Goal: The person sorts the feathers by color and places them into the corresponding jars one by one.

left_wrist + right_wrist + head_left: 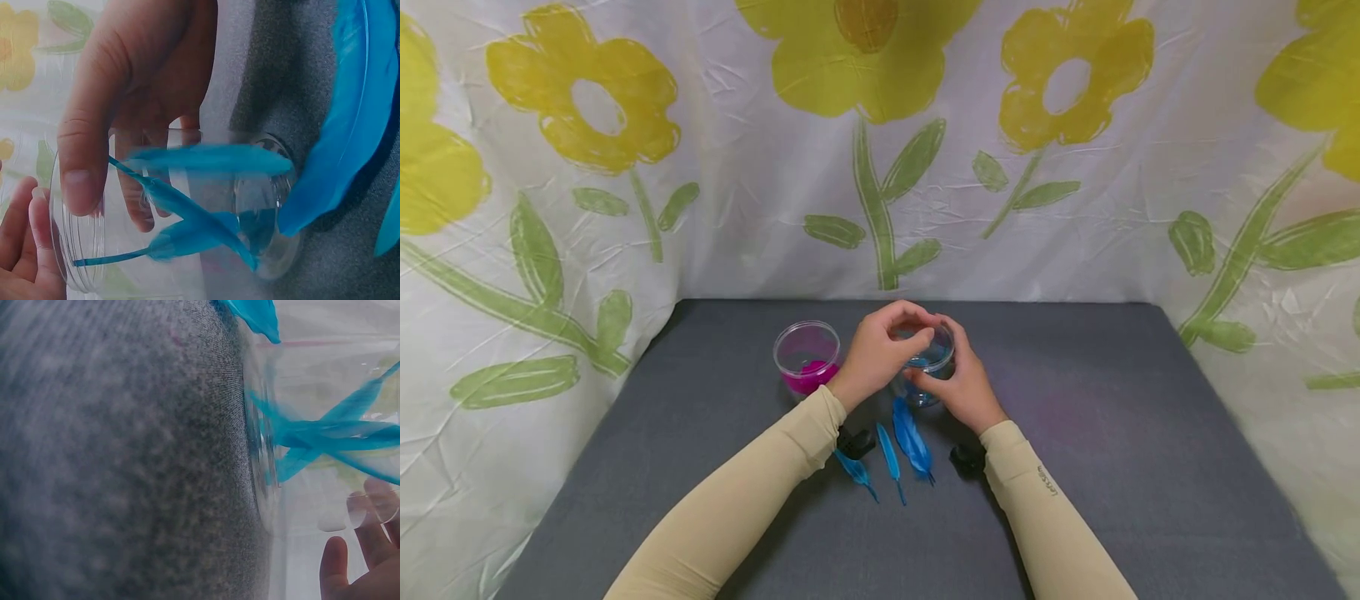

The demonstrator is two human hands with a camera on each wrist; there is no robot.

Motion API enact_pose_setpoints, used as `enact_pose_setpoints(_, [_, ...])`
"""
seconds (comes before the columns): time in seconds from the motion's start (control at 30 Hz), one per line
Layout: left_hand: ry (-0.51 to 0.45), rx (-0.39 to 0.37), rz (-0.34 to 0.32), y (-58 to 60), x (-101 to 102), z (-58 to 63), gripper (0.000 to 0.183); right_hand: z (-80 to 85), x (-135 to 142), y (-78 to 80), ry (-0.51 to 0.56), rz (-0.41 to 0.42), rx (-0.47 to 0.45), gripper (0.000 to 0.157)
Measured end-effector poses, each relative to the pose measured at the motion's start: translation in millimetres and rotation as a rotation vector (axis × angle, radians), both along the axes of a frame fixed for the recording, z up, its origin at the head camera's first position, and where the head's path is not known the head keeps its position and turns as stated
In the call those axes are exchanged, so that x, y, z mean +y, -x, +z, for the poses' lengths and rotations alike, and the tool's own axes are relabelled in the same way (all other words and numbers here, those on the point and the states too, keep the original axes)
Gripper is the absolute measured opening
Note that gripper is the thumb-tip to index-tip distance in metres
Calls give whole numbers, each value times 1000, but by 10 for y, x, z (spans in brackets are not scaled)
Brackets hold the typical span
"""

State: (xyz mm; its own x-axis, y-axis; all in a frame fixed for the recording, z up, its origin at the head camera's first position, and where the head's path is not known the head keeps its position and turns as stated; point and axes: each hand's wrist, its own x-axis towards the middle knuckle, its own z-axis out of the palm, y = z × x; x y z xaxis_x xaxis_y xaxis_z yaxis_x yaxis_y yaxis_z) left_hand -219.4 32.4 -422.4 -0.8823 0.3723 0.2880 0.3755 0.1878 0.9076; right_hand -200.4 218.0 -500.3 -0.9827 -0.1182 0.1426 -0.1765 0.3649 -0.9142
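A clear plastic jar [925, 393] stands upright on the dark cloth, with several blue feathers [181, 200] inside. One feather [212, 157] in it is blurred. My right hand [962, 383] grips the jar from the right side, thumb on the near side by the rim and fingers behind. Above the opening is my left hand [883, 346], thumb and fingers apart, no feather visible between them. Its fingertips show at the lower left of the left wrist view. Three blue feathers lie in front of the jar: a wide one [912, 437], a narrow one [889, 460] and another [856, 473] partly hidden.
A second clear container [807, 342] holding something magenta stands left of the jar. Dark grey cloth [1112, 500] covers the table. Behind it hangs a white curtain [737, 233] with yellow flowers. Black devices [967, 460] sit at both wrists.
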Motion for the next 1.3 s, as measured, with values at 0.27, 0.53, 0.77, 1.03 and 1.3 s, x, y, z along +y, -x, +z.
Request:
enact_pose_setpoints(0.27, [6,12,19,-12,-55,-5,14,-7,2,14,-9,-2,-17,102])
enact_pose_setpoints(0.53, [29,20,44,-15,-153,-6,13,-4,-10,2,-6,-3,-4,101])
enact_pose_setpoints(0.77, [24,42,59,-65,-257,37,12,12,-8,-14,0,-3,-14,102])
enact_pose_setpoints(1.03, [106,73,37,-263,-434,64,15,3,-19,-1,-2,4,2,100])
enact_pose_setpoints(1.3, [212,126,-40,-464,-622,-18,17,19,-26,-18,15,21,17,99])
